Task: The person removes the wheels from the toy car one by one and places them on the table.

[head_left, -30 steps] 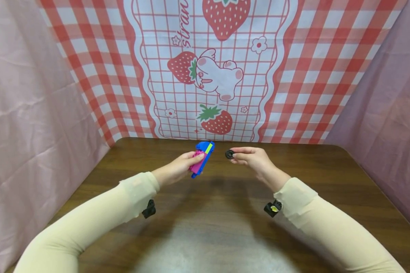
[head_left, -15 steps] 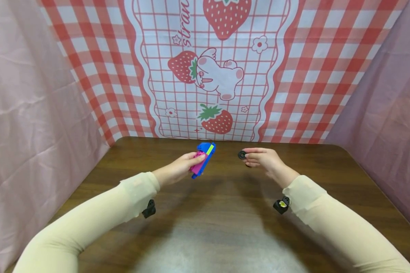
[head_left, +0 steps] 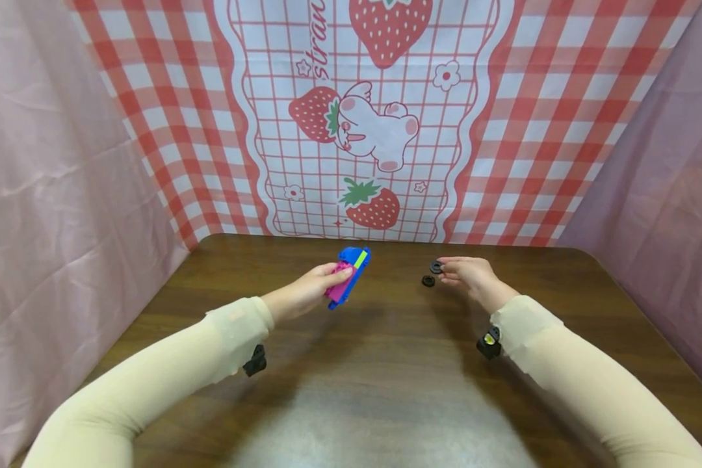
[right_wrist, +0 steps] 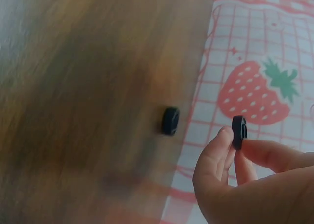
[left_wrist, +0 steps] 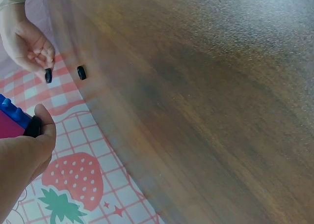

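My left hand (head_left: pixel 311 290) holds a toy block piece (head_left: pixel 348 275), blue and pink with a yellow-green stripe, above the wooden table (head_left: pixel 351 364); the left wrist view shows its blue and pink edge (left_wrist: pixel 12 117) under my thumb. My right hand (head_left: pixel 468 276) pinches a small black wheel (head_left: pixel 436 266) (right_wrist: pixel 239 131) between thumb and fingers, low over the far right of the table. A second black wheel (head_left: pixel 428 281) (right_wrist: pixel 170 121) (left_wrist: pixel 81 72) lies on the table just left of that hand. The pinched wheel (left_wrist: pixel 48 75) also shows in the left wrist view.
A strawberry-and-rabbit checked cloth (head_left: pixel 363 117) hangs behind the table's far edge. Pink fabric walls (head_left: pixel 47 195) close in both sides. Small black wrist cameras (head_left: pixel 255 359) sit under both sleeves.
My right hand has moved right and down toward the table with its wheel, bringing it beside the second wheel lying there. The left hand holds the block piece almost still.
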